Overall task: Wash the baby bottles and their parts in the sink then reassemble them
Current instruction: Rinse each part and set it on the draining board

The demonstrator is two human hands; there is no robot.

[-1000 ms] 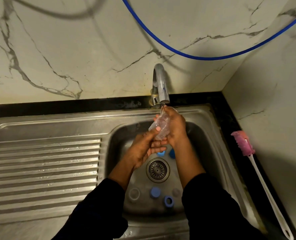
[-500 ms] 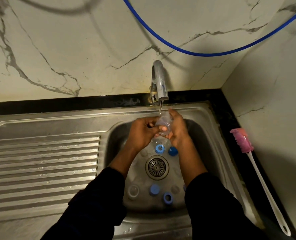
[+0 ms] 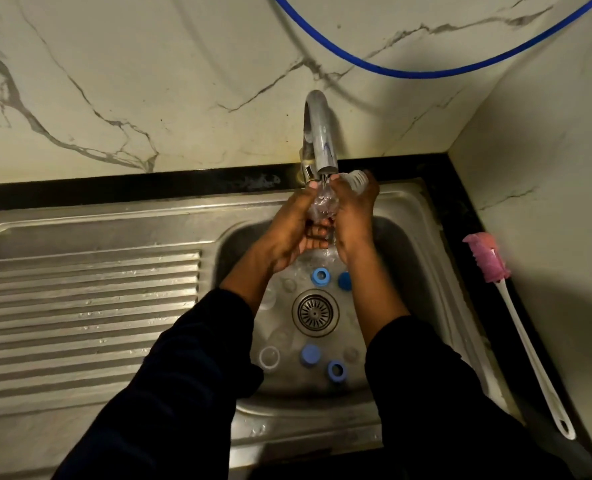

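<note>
Under the tap (image 3: 319,140), at twelve o'clock of the basin (image 3: 408,289), we hold a clear baby bottle (image 3: 322,202) in the running water. Our left hand (image 3: 287,230) curls its fingers round the lower body, and our right hand (image 3: 353,216) wraps the upper part, whose ribbed end pokes out toward one o'clock. A blue ring (image 3: 321,276) lies at twelve o'clock of the drain (image 3: 315,311) and a blue cap (image 3: 310,355) at six. At three o'clock, a pink bottle brush (image 3: 486,256) lies on the counter (image 3: 460,202).
</note>
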